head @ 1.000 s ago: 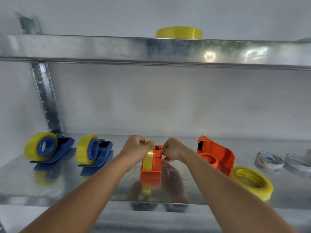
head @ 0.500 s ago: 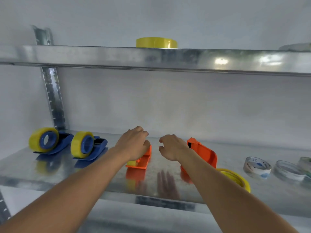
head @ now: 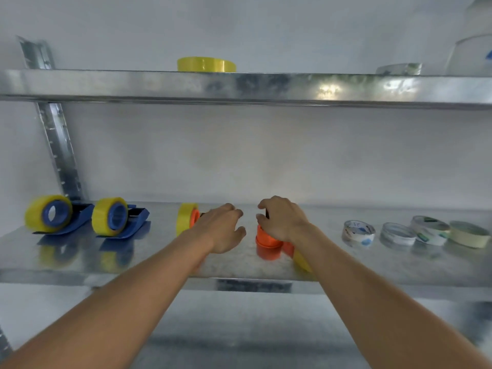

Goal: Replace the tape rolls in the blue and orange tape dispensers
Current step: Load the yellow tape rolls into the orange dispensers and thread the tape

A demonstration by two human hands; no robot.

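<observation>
Head camera view of a metal lower shelf [head: 80, 265] running across the middle of the frame, with an upper shelf [head: 266, 86] above it. Two bare forearms reach in from the bottom edge. At centre, the left hand [head: 221, 230] hovers with fingers loosely spread, holding nothing; just left of it stands an orange dispenser loaded with yellow tape [head: 186, 218], partly hidden by the hand. The right hand [head: 282, 219] curls its fingers over the top of a second orange dispenser [head: 267, 242], gripping it; a loose yellow tape roll [head: 302, 261] peeks out just beside the right wrist. At the left of the frame, two blue dispensers [head: 50, 214] [head: 117, 218] sit side by side, each carrying a yellow roll. At the right, four pale tape rolls [head: 358, 233] lie in a row. Another yellow roll [head: 206, 65] lies flat on the upper shelf, top centre.
</observation>
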